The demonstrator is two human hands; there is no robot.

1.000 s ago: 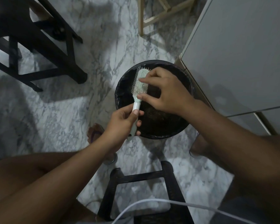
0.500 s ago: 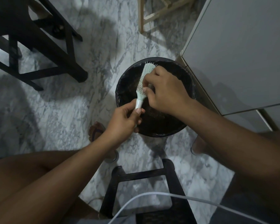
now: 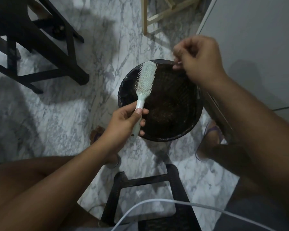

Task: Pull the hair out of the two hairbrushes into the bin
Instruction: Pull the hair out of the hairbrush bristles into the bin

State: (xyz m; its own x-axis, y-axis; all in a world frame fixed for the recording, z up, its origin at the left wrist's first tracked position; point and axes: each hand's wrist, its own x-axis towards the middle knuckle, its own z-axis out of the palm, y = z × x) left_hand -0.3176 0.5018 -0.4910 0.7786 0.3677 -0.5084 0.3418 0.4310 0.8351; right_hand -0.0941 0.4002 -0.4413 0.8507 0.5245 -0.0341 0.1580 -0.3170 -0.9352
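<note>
Hairbrush (image 3: pixel 145 79) handle sits in the left hand (image 3: pixel 123 124), thumb laid on the front and fingers curled behind it. Its long axis runs up and away from that hand, leaning slightly right. The bristles face the camera, with a brownish fuzz (image 3: pixel 141 88) low among them, just above the thumb. The brush head hangs over the left side of the bin (image 3: pixel 167 138), which lies just right of this hand. The right hand (image 3: pixel 198 60) hovers up and right of the brush, well apart from it. Its fingers are curled, tips pinched on what looks like a thin wisp of hair (image 3: pixel 176 63).
</note>
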